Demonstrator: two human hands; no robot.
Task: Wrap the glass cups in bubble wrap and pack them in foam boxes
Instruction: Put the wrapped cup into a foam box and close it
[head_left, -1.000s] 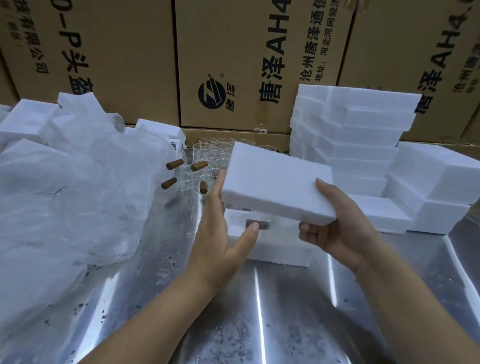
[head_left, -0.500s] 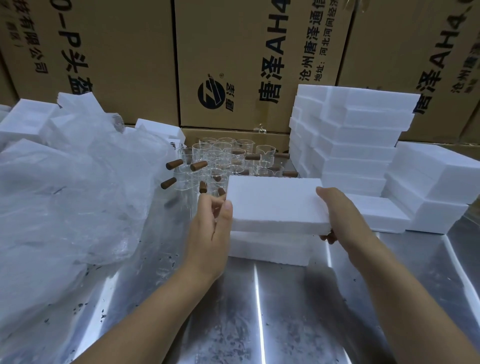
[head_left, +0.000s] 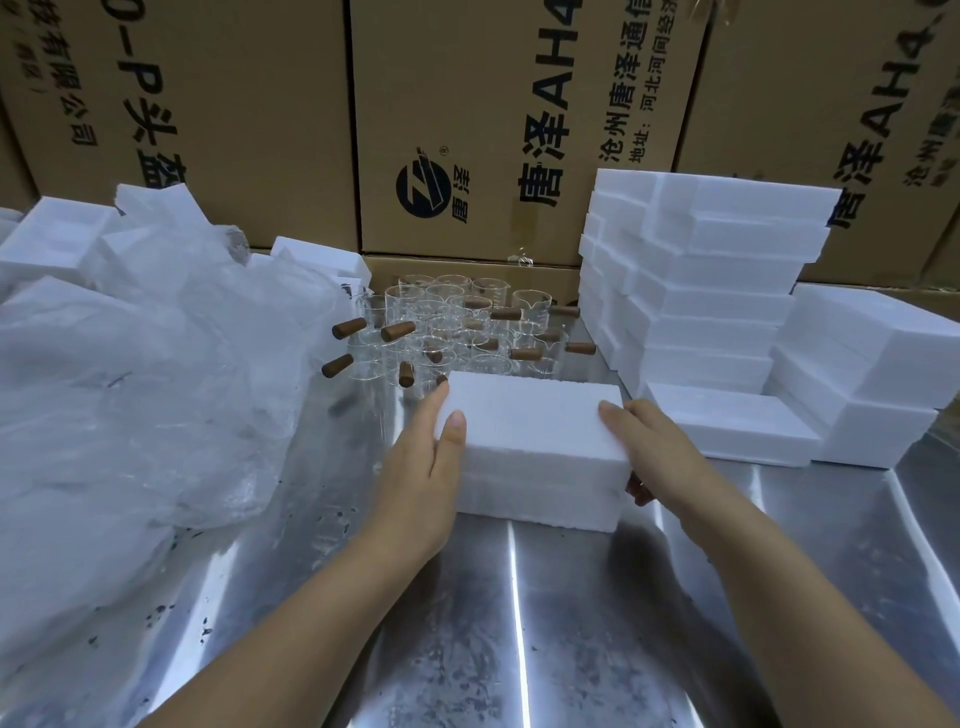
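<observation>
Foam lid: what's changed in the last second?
The foam lid came down from a tilt in the air onto the foam base and now sits level on it. The right grip kept hold of its right end; the left grip moved from the base up against the lid's left end. The glass cups, foam stacks and bubble wrap stayed put.

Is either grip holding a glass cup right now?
No, the left grip and right grip are both on the ends of the closed foam box, and the glass cups stand behind it.
</observation>
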